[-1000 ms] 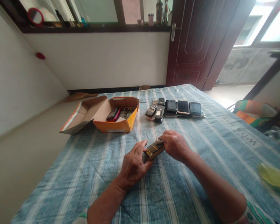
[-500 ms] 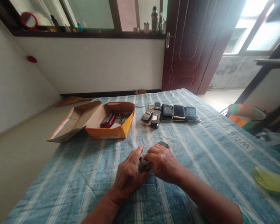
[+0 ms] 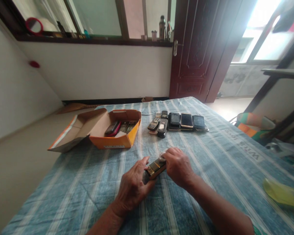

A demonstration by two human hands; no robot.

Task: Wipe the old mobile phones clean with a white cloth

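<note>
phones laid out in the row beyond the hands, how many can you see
7: three touchscreen phones side by side on the right, two keypad phones at the left front, two small ones behind them. More may be hidden underneath.

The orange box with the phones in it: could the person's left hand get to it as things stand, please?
Probably yes. The orange box lies open-topped, ahead and left of the left hand, with only bare striped cloth between; but that hand now holds a gold phone.

Glossy gold-trimmed phone (image 3: 156,168) (plastic, seemingly), matt cardboard box (image 3: 117,141), woven striped cloth (image 3: 210,156).
</note>
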